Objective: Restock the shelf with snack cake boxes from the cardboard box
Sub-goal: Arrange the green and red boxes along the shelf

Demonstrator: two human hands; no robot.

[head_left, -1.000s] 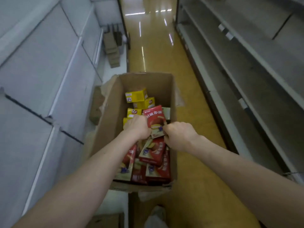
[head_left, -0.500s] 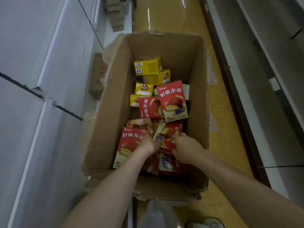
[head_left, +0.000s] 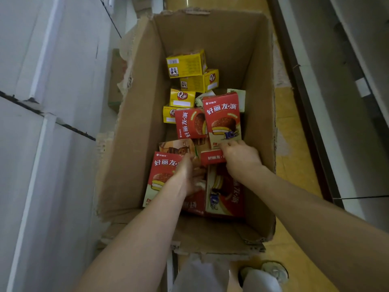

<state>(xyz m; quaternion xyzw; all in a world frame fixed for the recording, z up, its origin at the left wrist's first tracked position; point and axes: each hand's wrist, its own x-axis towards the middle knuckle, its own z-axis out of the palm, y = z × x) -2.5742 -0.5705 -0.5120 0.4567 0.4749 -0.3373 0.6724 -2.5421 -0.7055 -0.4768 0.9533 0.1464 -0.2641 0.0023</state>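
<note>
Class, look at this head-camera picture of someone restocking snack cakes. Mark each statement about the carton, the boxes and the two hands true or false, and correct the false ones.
1. Both hands are inside the cardboard box. True.
2. The yellow boxes lie at the near end, under the wrists. False: they lie at the far end, beyond the red boxes.
3. The right hand touches the lower edge of an upright red box. True.
4. The left hand is lifting a yellow box. False: it is down among the red boxes.
5. The carton's rim is neat and intact. False: its edges are torn and ragged.
</note>
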